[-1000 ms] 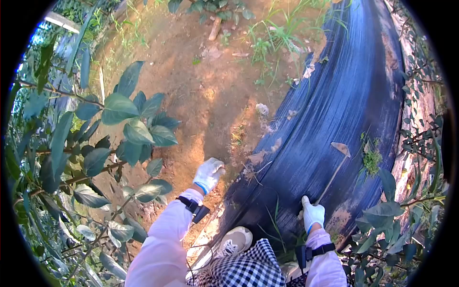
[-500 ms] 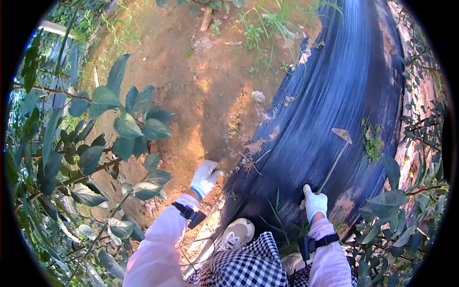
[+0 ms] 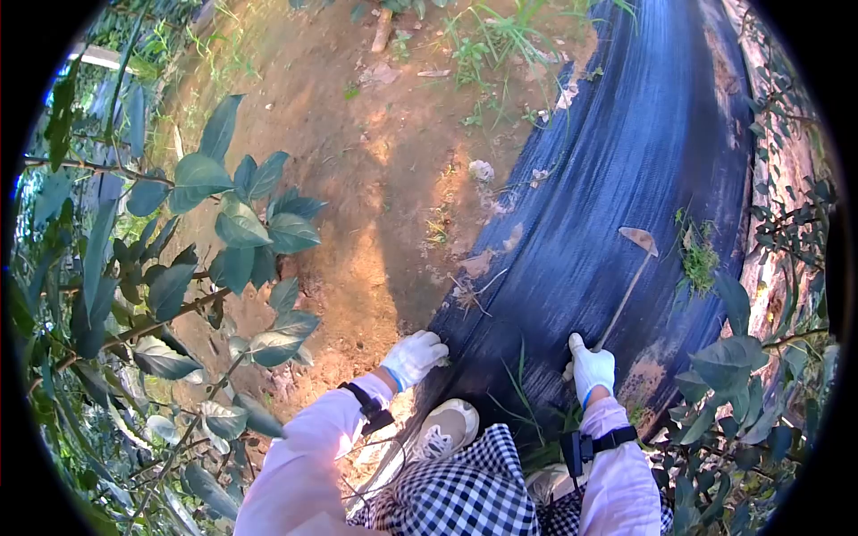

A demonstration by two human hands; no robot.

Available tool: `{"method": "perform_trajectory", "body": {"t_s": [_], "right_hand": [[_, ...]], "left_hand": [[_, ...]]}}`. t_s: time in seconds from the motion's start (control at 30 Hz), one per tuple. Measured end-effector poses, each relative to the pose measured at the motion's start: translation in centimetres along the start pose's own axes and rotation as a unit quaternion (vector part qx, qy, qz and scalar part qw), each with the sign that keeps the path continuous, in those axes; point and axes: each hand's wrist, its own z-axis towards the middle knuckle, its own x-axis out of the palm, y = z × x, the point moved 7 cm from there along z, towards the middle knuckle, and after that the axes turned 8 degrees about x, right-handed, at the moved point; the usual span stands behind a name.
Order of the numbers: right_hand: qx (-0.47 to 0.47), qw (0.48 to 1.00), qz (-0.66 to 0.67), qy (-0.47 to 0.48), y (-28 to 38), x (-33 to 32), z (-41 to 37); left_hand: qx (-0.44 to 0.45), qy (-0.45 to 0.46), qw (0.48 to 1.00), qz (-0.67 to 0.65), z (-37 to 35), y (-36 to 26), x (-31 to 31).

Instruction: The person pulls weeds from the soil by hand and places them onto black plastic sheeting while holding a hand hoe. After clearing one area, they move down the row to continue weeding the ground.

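Note:
My left hand (image 3: 415,359), in a white glove, has its fingers curled together at the left edge of the black plastic sheet (image 3: 572,232); whether anything is between them is too small to tell. My right hand (image 3: 591,367), also gloved in white, is wrapped round the handle of a small hoe (image 3: 626,299). The hoe's blade (image 3: 639,240) lies over the sheet, pointing away from me. Green grass blades (image 3: 520,393) rise between my two hands. A dry twig (image 3: 471,293) rests on the sheet just beyond my left hand.
Leafy branches (image 3: 241,223) reach in from the left, and more foliage (image 3: 728,366) stands at the right. Bare brown soil (image 3: 331,152) borders the sheet. A weed clump (image 3: 698,259) pokes up at its right side. My shoe (image 3: 447,429) is below.
My left hand has moved right, from over the soil to the sheet's edge. My right hand and the hoe are almost where they were.

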Motion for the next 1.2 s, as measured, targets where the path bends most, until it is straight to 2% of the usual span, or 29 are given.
{"method": "perform_trajectory", "body": {"t_s": [0.1, 0.13, 0.17, 0.2, 0.27, 0.37, 0.47, 0.57, 0.6, 0.63, 0.7, 0.8, 0.9, 0.93, 0.97, 1.03, 1.07, 1.1, 1.13, 1.17, 1.2], "right_hand": [[-0.005, 1.000, 0.003, 0.000, 0.1, 0.0, 0.1], [-0.007, 1.000, 0.000, -0.006, 0.1, 0.0, 0.2], [-0.006, 1.000, -0.005, -0.012, -0.2, -0.1, 0.2], [-0.003, 1.000, -0.005, -0.005, -0.3, -0.1, 0.3], [-0.004, 1.000, -0.002, -0.015, -0.6, -0.1, 0.8], [-0.006, 1.000, -0.007, -0.011, -0.7, -0.1, 1.2], [-0.002, 1.000, -0.020, -0.008, 0.0, -0.3, 0.1], [0.001, 0.999, -0.041, -0.008, -0.5, -0.4, 0.7], [0.001, 0.999, -0.037, -0.010, -0.7, -0.4, 1.0], [0.002, 0.999, -0.031, -0.014, -0.8, -0.4, 0.9], [0.001, 0.999, -0.020, -0.025, -0.7, -0.5, 0.7], [-0.034, 0.998, -0.037, -0.045, -1.2, -0.9, 1.6], [-0.045, 0.987, -0.101, -0.114, -2.7, -2.2, 3.3], [-0.048, 0.987, -0.099, -0.117, -1.6, -3.0, 1.6], [-0.051, 0.987, -0.095, -0.120, -0.5, -3.7, -0.2], [-0.084, 0.983, -0.133, -0.095, 2.6, -3.9, -4.0], [-0.106, 0.974, -0.171, -0.100, 4.8, -4.1, -6.8], [-0.118, 0.963, -0.207, -0.122, 6.2, -5.3, -8.7], [-0.114, 0.961, -0.231, -0.100, 6.4, -5.8, -8.7], [-0.112, 0.958, -0.253, -0.074, 6.8, -6.0, -8.4], [-0.139, 0.954, -0.256, -0.066, 8.2, -6.9, -10.1]], "left_hand": [[-0.105, -0.116, 0.982, -0.102, 1.4, 2.9, -0.9], [-0.178, -0.190, 0.959, -0.108, 2.4, 3.5, -3.6], [-0.299, -0.178, 0.915, -0.203, 3.3, 5.2, -5.2], [-0.350, -0.223, 0.896, -0.157, 4.3, 5.7, -7.9], [-0.266, -0.284, 0.921, 0.002, 6.6, 8.4, -10.2], [-0.190, -0.309, 0.921, 0.142, 11.2, 8.3, -12.2], [-0.201, -0.098, 0.961, 0.164, 13.3, 10.5, -10.2], [-0.236, -0.259, 0.934, 0.069, 12.4, 13.5, -11.1], [-0.274, -0.266, 0.924, 0.025, 12.2, 13.7, -12.3], [-0.269, -0.289, 0.918, 0.031, 12.1, 13.0, -13.1], [-0.222, -0.179, 0.955, 0.079, 13.9, 10.2, -13.0], [-0.156, -0.090, 0.966, 0.185, 15.5, 9.9, -11.7], [-0.176, -0.032, 0.965, 0.192, 16.6, 11.8, -11.1], [-0.178, -0.060, 0.971, 0.146, 16.3, 12.2, -11.3], [-0.172, -0.186, 0.964, 0.083, 14.9, 12.8, -12.0], [-0.219, -0.236, 0.944, 0.069, 11.9, 13.2, -12.5], [-0.172, -0.197, 0.959, 0.108, 11.2, 12.5, -11.9], [-0.164, -0.133, 0.971, 0.112, 11.0, 11.2, -11.2], [-0.157, -0.074, 0.974, 0.147, 11.1, 8.4, -11.3], [-0.123, -0.093, 0.967, 0.203, 11.0, 9.3, -9.9], [-0.154, -0.055, 0.969, 0.184, 11.8, 10.4, -9.0]]}}
